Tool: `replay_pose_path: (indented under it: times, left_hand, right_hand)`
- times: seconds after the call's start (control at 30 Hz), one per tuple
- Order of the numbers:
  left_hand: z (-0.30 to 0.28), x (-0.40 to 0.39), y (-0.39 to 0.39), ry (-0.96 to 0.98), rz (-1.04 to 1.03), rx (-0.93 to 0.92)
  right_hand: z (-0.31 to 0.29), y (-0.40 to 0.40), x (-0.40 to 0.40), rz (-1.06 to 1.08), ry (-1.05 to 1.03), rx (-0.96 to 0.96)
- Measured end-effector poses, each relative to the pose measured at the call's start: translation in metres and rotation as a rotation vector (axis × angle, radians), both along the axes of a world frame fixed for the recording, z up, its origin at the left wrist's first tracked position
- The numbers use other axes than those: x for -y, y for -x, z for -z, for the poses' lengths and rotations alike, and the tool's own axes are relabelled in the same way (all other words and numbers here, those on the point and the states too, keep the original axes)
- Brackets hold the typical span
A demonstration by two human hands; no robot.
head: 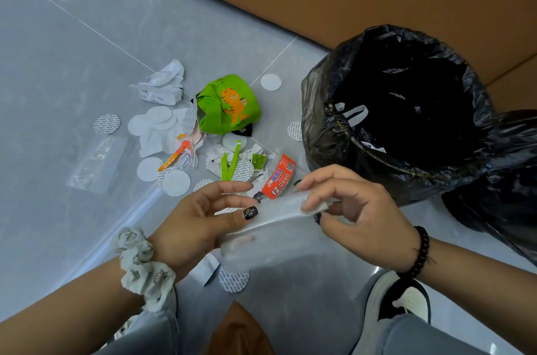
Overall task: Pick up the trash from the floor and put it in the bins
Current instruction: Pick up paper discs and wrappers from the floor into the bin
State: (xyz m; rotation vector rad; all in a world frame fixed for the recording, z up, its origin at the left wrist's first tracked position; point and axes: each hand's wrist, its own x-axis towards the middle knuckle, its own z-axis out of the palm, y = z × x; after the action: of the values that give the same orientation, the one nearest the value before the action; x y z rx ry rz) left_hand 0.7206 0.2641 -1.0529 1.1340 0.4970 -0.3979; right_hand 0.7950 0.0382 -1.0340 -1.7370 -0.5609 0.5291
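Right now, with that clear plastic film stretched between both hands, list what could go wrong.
1. The clear plastic film is held only at its ends by the left hand and right hand; a loose pinch could drop it short of the black-lined bin.
2. The transparent plastic bag on the grey floor barely shows and may be missed.

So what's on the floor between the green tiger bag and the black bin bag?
Head view: one patterned round seal disc beside the bin bag; otherwise bare grey floor right of the green bag.

Bin (406,110) interior lost in black, second bag (505,180) cut off at right edge.
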Motion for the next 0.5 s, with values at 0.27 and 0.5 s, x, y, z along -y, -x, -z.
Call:
replay_pose_path:
  times: [0.27,0.5]
  left_hand:
    - [0.004,0.001,0.000,-0.060,-0.043,-0.015]
    - [-0.004,0.013,-0.001,0.131,-0.054,-0.115]
  right_hand:
    - [-0.005,-0.004,-0.007,0.103,0.020,-0.397]
    - [-0.008,-0.008,-0.005,0.142,0.007,-0.261]
